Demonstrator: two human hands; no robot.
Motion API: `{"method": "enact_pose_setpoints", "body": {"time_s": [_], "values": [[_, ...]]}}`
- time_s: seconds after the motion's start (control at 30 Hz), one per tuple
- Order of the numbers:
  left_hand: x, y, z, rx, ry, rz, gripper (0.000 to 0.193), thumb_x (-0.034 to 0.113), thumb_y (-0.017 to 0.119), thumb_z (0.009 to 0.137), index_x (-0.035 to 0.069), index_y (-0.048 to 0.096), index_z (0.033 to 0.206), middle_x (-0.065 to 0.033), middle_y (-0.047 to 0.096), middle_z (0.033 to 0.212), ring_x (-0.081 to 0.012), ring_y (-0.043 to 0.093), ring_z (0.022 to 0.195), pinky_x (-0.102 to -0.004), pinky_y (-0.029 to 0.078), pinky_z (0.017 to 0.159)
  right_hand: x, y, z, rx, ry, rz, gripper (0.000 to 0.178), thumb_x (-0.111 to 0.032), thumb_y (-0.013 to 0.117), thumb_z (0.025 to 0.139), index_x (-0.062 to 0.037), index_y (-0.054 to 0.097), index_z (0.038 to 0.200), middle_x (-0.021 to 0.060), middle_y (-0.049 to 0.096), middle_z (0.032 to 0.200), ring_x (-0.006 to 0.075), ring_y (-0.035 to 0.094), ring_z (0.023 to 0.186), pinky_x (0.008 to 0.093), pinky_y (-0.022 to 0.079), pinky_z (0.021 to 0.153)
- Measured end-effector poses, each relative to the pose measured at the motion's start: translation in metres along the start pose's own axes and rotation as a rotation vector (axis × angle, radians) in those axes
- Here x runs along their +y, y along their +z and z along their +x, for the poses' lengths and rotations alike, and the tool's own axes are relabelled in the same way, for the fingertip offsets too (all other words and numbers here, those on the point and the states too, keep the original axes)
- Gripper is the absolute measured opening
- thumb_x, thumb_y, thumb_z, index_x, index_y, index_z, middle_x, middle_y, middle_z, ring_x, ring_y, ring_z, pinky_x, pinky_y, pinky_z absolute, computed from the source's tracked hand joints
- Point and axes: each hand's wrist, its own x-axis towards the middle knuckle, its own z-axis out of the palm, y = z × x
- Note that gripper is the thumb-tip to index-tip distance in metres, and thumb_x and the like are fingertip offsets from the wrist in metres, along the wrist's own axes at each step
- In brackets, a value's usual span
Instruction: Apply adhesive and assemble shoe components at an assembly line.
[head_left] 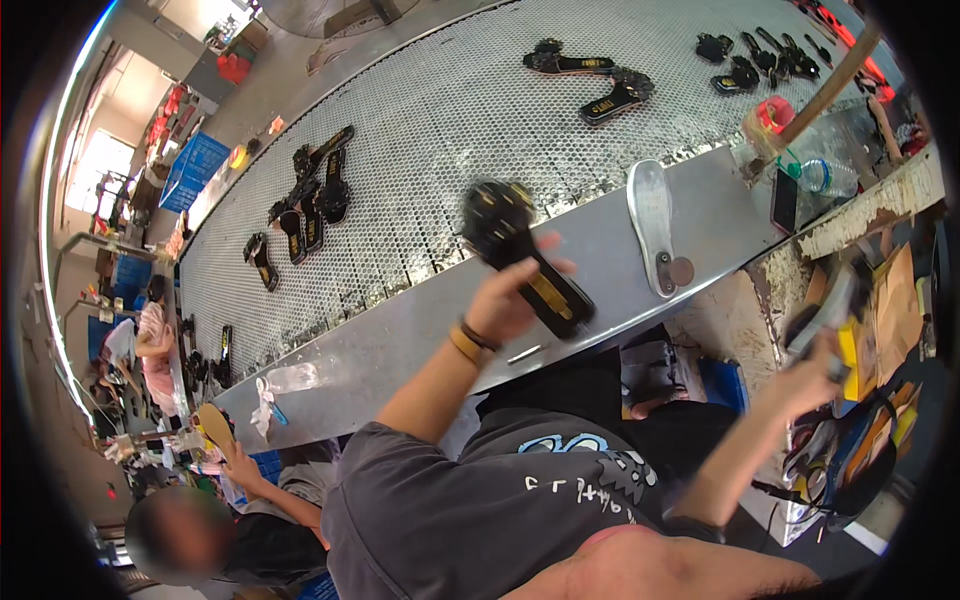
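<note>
My left hand [508, 302], with a band on its wrist, grips a black slide sandal [556, 298] by the middle of its sole. The sandal is held above the metal ledge, its dark strap end [498, 215] smeared by motion and pointing away from me. Off to the right, past the ledge's end, my right hand [815, 380] is closed around a long grey object [840, 305], too blurred to name. On the ledge between the hands lies a clear sole-shaped piece [652, 220] with a small brown disc [681, 271] at its near end.
Several black sandals [312, 195] rest on the wide mesh conveyor [420, 150], with more at its far right. A phone [785, 200] and a plastic bottle [828, 178] are beside a wooden post [825, 90]. At lower left a co-worker's hand [240, 468] holds a tan sole [215, 428].
</note>
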Motion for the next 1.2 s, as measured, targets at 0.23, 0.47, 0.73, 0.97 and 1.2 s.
{"method": "enact_pose_setpoints", "body": {"time_s": [0.23,0.47,0.73,0.97,1.2], "values": [[-0.032,-0.009,0.005,0.272,-0.07,-0.365,0.044,0.025,0.047,0.103,0.002,0.054,0.14,-0.0168,0.06,0.143,-0.0371,0.055,0.133,-0.0571,0.038,0.118,-0.05,0.049,-0.226,-1.138,0.422,0.425,0.022,0.001,0.078,0.079,-0.006,0.068,0.098,0.0087,0.068,0.115,0.0243,0.061,0.121,0.0395,0.046,0.105],[0.046,-0.089,-0.027,0.87,0.462,-0.138,0.037,0.034,0.044,0.107,0.006,0.044,0.132,-0.0172,0.054,0.124,-0.0436,0.058,0.121,-0.0603,0.052,0.101,0.007,0.061,-0.241,-1.238,-0.326,-0.019,0.039,-0.004,0.079,0.073,-0.0075,0.066,0.111,0.0135,0.059,0.13,0.0344,0.053,0.129,0.0453,0.042,0.107],[0.012,-0.04,-0.044,0.52,0.28,-0.082,0.046,0.032,0.048,0.102,-0.001,0.058,0.131,-0.0121,0.07,0.098,-0.0292,0.066,0.09,-0.0434,0.055,0.083,0.065,0.064,-0.184,-0.672,0.312,-0.052,0.05,0.002,0.071,0.084,0.0023,0.056,0.131,0.0165,0.054,0.137,0.0262,0.054,0.128,0.0382,0.045,0.108],[-0.029,0.03,0.008,0.249,-0.183,0.074,0.045,0.018,0.054,0.103,0.001,0.047,0.144,-0.0226,0.067,0.125,-0.0286,0.069,0.099,-0.0471,0.06,0.091,0.026,0.109,-0.128,-1.111,0.432,0.01,0.042,-0.015,0.08,0.086,-0.0021,0.067,0.124,0.0089,0.071,0.106,0.0168,0.066,0.097,0.0329,0.052,0.09],[0.006,0.003,0.029,0.551,0.229,0.355,0.031,0.019,0.057,0.1,0.004,0.059,0.128,-0.0169,0.071,0.111,-0.0241,0.069,0.088,-0.0418,0.06,0.079,-0.052,-0.004,-0.172,-1.213,0.681,0.584,0.024,0.0,0.071,0.082,-0.0008,0.07,0.105,0.0063,0.072,0.102,0.0149,0.065,0.103,0.0339,0.049,0.1]]}}
